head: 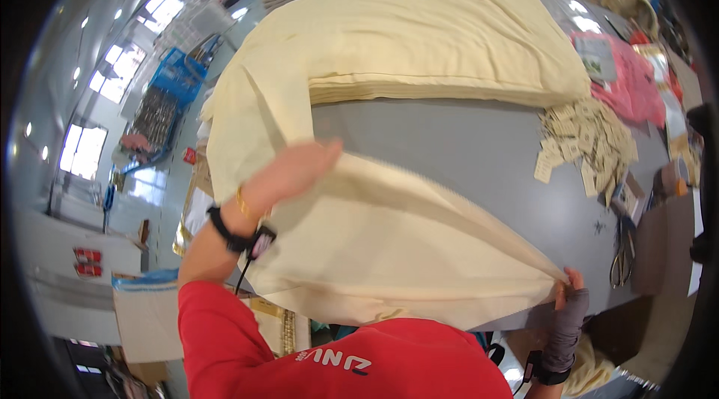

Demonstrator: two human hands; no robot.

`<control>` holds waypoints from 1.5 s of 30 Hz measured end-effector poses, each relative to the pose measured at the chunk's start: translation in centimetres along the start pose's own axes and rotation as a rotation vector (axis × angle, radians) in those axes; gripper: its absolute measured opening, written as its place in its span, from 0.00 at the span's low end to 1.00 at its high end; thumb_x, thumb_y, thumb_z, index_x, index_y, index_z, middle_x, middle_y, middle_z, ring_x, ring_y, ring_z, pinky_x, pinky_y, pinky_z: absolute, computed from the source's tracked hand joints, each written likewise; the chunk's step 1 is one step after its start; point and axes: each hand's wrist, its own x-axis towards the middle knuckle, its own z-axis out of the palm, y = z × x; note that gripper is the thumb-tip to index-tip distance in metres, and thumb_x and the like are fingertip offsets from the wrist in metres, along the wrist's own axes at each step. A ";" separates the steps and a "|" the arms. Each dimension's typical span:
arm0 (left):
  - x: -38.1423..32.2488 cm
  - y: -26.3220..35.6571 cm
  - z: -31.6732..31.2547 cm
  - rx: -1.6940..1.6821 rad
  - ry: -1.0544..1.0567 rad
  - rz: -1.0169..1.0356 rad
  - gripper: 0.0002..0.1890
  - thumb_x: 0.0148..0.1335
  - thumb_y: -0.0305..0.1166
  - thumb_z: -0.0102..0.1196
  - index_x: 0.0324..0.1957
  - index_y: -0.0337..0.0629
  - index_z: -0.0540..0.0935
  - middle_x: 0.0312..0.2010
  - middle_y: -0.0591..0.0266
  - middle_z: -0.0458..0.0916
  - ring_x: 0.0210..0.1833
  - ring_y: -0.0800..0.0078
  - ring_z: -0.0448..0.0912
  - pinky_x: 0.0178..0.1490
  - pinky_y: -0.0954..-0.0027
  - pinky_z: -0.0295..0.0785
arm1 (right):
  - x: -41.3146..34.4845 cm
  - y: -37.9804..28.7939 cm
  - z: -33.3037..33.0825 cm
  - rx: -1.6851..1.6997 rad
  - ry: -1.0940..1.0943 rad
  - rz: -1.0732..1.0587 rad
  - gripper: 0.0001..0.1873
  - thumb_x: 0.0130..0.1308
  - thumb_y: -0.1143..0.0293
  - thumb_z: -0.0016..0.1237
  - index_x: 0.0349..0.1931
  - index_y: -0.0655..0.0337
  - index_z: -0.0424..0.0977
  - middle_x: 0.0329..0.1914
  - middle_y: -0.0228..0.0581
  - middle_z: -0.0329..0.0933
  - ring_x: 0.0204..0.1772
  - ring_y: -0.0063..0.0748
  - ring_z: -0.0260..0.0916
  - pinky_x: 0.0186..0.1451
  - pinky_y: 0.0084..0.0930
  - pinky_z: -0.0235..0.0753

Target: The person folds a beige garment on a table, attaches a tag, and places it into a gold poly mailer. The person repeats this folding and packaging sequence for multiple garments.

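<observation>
A cream fabric piece (382, 230) spreads over the near part of the grey table and up against my body. My right hand (568, 285), in a grey wrist covering, pinches its right corner, and the edge there is lifted and folded. Over the upper left of this piece is my left hand (295, 171), blurred, its fingers stretched to the right near the raised edge. Whether it grips the cloth cannot be made out. Behind lies a thick stack of cream fabric (427, 34), with one part draping down at the left towards my left hand.
A heap of small tags (590, 143) lies right of the stack on the grey table (449, 138). Scissors (622, 253) rest near the right edge, below a small box (629, 195). A pink plastic bag (632, 79) sits behind the tags. A blue crate (178, 78) stands beyond, left.
</observation>
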 end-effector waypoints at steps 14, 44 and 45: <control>-20.8 11.7 -0.1 -0.426 -0.016 -0.372 0.07 0.72 0.37 0.56 0.43 0.47 0.81 0.32 0.59 0.83 0.33 0.51 0.82 0.35 0.54 0.76 | 8.2 -14.3 22.7 0.205 -0.728 -0.899 0.17 0.59 0.88 0.46 0.44 0.62 0.81 0.43 0.50 0.85 0.44 0.43 0.83 0.47 0.34 0.81; -4.5 8.7 8.4 -0.569 0.530 -0.282 0.04 0.66 0.29 0.61 0.35 0.42 0.80 0.34 0.60 0.78 0.32 0.53 0.79 0.34 0.57 0.73 | 7.0 -22.1 31.4 0.266 -0.779 -1.175 0.17 0.56 0.86 0.53 0.44 0.59 0.82 0.48 0.42 0.84 0.45 0.44 0.81 0.48 0.34 0.80; -5.9 8.9 7.5 -0.507 0.536 -0.246 0.06 0.64 0.30 0.64 0.36 0.41 0.80 0.34 0.58 0.77 0.32 0.53 0.79 0.34 0.58 0.73 | 7.3 -22.2 30.5 0.270 -0.781 -1.090 0.17 0.56 0.86 0.53 0.45 0.59 0.82 0.46 0.43 0.85 0.46 0.43 0.82 0.49 0.34 0.79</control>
